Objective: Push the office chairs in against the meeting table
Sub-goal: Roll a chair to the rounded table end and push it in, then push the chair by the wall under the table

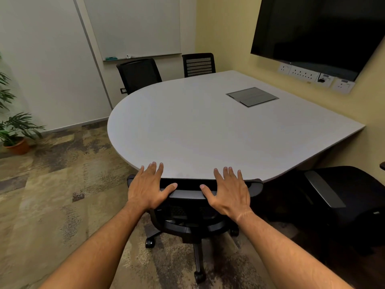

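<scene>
A black office chair [188, 207] stands right below me with its back up against the near edge of the grey meeting table [200, 126]. My left hand [146, 187] and my right hand [229, 190] lie flat on top of the chair's backrest, fingers straight and spread, thumbs pointing inward. Their fingertips reach over the table's edge. Another black chair [333, 195] sits at the right, partly under the table. Two more black chairs [138, 75] [199, 64] stand at the table's far side.
A large dark screen [320, 30] hangs on the yellow wall above wall sockets [306, 75]. A metal cable hatch [252, 97] is set into the tabletop. A whiteboard [135, 26] hangs at the back. A potted plant [16, 134] stands left on patterned carpet [62, 184].
</scene>
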### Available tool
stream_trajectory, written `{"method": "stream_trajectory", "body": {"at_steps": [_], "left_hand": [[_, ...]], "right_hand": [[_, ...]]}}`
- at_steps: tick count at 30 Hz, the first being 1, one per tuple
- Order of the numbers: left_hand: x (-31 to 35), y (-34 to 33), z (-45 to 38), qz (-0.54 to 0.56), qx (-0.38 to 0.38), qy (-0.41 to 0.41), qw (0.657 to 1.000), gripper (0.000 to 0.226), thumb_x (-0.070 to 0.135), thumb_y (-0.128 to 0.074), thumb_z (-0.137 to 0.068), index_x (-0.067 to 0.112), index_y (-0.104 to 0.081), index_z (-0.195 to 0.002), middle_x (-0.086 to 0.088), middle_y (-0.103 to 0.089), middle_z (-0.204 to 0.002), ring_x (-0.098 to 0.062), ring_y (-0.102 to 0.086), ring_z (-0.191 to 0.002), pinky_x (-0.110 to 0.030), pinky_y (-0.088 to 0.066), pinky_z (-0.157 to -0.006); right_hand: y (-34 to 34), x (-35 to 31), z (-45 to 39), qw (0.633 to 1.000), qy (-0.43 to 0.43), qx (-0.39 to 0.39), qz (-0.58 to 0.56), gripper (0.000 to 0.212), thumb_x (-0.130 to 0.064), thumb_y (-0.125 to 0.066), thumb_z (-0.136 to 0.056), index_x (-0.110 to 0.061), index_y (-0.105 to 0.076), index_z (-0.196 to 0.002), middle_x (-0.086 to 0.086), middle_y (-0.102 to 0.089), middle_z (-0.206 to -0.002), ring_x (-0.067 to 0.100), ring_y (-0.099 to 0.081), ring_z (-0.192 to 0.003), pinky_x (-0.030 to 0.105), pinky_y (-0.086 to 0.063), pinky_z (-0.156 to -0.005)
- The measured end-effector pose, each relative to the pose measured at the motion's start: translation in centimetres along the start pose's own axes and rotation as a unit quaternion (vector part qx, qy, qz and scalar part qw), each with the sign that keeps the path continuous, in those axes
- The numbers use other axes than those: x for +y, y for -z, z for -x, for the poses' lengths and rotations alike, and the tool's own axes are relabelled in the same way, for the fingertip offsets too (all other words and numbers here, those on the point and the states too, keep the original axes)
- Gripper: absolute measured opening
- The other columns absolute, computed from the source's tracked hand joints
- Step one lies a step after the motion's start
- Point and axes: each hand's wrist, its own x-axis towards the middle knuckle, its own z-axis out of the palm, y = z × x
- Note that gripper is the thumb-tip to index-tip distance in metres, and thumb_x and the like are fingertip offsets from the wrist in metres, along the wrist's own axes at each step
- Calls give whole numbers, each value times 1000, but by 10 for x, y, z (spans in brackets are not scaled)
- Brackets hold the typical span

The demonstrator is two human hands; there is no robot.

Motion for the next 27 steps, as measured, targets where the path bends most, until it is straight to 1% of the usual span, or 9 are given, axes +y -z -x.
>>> {"method": "stream_trajectory", "body": {"at_steps": [5, 12, 16, 19, 23, 27], "left_hand": [[3, 1, 10, 13, 1, -12, 1000, 111, 84, 0, -73, 11, -13, -156, -14, -19, -162, -21, -14, -151, -38, -5, -123], [-5, 5, 22, 53, 10, -49, 997, 107, 79, -5, -76, 9, -9, -156, -14, -16, -163, -20, -12, -151, -34, 4, -122], [-9, 10, 30, 54, 15, -54, 997, 106, 78, -6, -76, 9, -5, -156, -15, -9, -164, -21, -6, -152, -35, 5, -123], [-7, 17, 35, 41, 24, -70, 996, 106, 78, -4, -76, 8, 1, -156, -16, -2, -164, -22, 1, -152, -36, 7, -123], [11, 30, 36, 13, 37, -89, 995, 106, 79, 1, -77, 8, 12, -154, -17, 9, -163, -25, 11, -151, -40, 8, -123], [33, 41, 39, 10, 50, -109, 993, 105, 79, 0, -79, 6, 15, -153, -17, 14, -162, -25, 15, -151, -41, 7, -123]], "right_hand": [[0, 3, 8, 1000, 3, 0, -2, 95, -78, -5, -84, -16, -17, -155, 20, -22, -159, 29, -12, -149, 47, 1, -122], [7, -1, 23, 1000, -16, 8, -24, 88, -73, -14, -90, -15, -11, -156, 20, -13, -161, 30, -5, -150, 46, 4, -122], [15, 2, 35, 999, -23, 16, -17, 87, -73, -17, -91, -14, -9, -156, 20, -10, -162, 30, -3, -150, 46, 2, -122], [21, 1, 43, 999, -28, 25, -19, 88, -73, -19, -91, -15, -3, -156, 19, -3, -162, 30, 1, -150, 45, 4, -122], [27, -1, 53, 998, -36, 49, -27, 90, -73, -21, -91, -15, 4, -155, 17, 4, -163, 29, 7, -150, 44, 7, -121], [37, 0, 64, 996, -41, 78, -24, 91, -73, -22, -91, -15, 9, -155, 17, 7, -163, 28, 8, -150, 44, 6, -122]]}}
